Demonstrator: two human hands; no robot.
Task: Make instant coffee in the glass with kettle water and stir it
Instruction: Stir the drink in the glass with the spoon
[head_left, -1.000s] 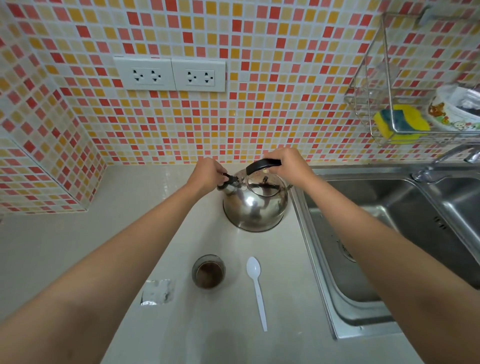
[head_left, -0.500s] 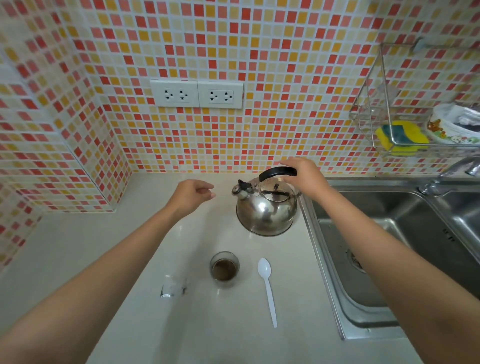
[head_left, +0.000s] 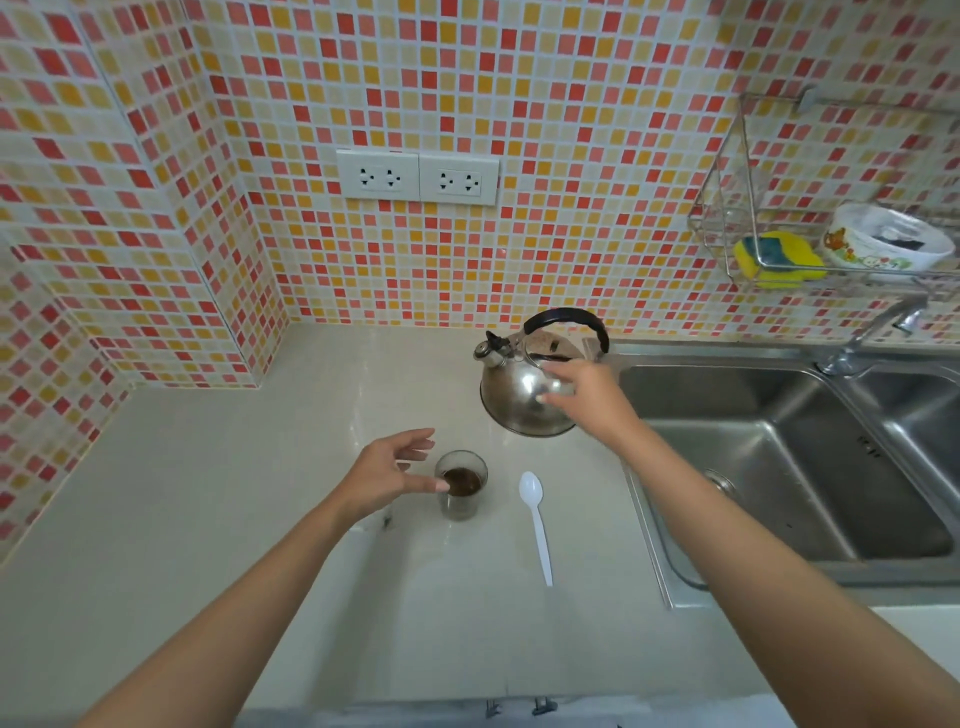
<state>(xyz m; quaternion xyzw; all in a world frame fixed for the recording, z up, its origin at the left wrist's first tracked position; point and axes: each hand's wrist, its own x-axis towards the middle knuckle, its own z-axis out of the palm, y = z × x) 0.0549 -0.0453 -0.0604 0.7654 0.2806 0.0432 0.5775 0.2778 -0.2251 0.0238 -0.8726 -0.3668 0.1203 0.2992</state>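
A small glass (head_left: 461, 500) with brown coffee powder at its bottom stands on the pale counter (head_left: 234, 519). My left hand (head_left: 387, 475) is open just left of the glass, thumb and fingers spread around its rim side, barely touching or just short of it. A steel kettle (head_left: 519, 389) with a black handle stands behind the glass. My right hand (head_left: 589, 397) hovers open in front of the kettle's body, off the handle. A white plastic spoon (head_left: 537, 525) lies right of the glass.
A steel sink (head_left: 810, 467) with a tap borders the counter on the right. A wire rack (head_left: 769, 218) on the tiled wall holds a yellow sponge and a bowl. Two wall sockets (head_left: 418, 176) sit above. A torn sachet lies partly hidden under my left wrist.
My right hand let go of the kettle handle and dropped in front of the kettle. My left hand moved from the spout down to the glass.
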